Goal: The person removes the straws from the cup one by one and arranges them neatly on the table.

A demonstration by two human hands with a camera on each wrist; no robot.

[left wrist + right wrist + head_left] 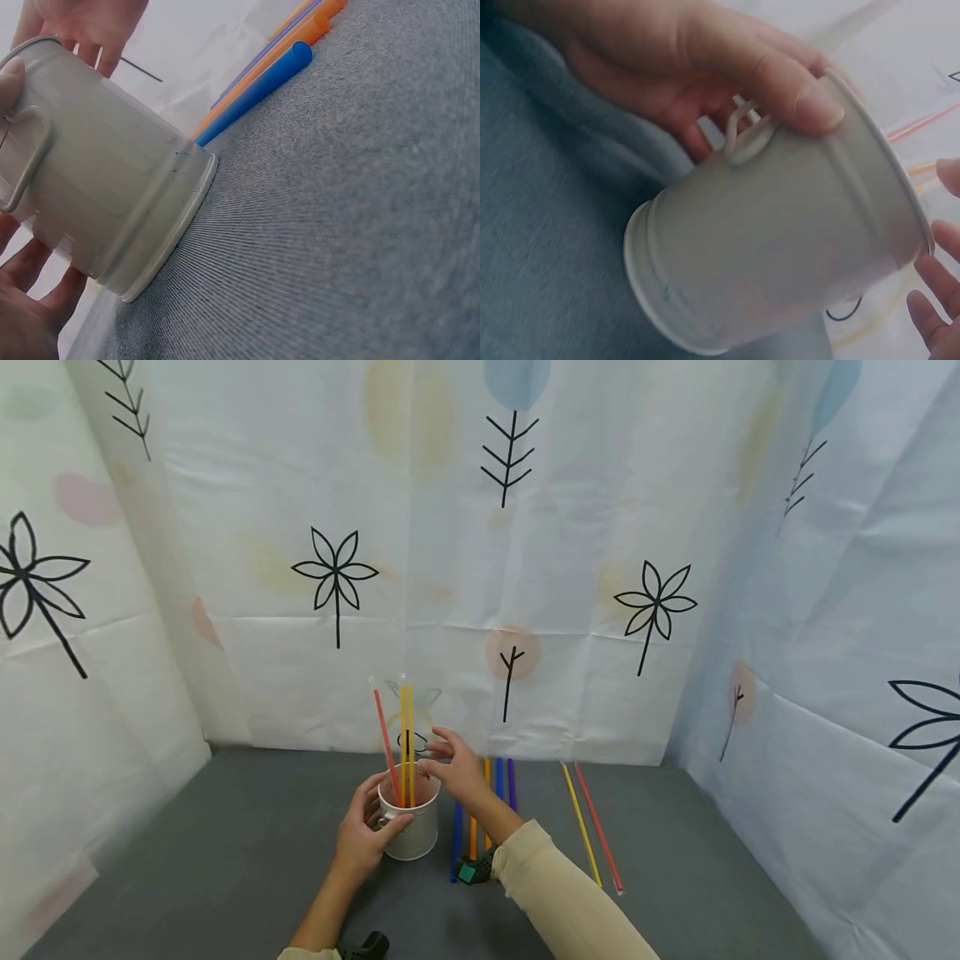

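Note:
A white metal mug (414,837) stands upright on the grey table, its handle on the left side. My left hand (360,837) grips the mug by its handle side, the thumb lying on the near wall below the rim. One red straw (382,717) and two yellow straws (411,718) stand in the mug and lean a little against its rim. At the far right of the rim is my right hand (456,770), its fingers spread and loosely bent, with nothing visible held in them. Whether its fingertips touch the rim I cannot tell.
Right of the mug lie blue (457,843), orange (473,839) and purple (512,781) straws, partly under the right forearm. Farther right, a yellow straw (581,822) and a red straw (598,827) lie side by side. A printed white curtain (450,568) encloses the table.

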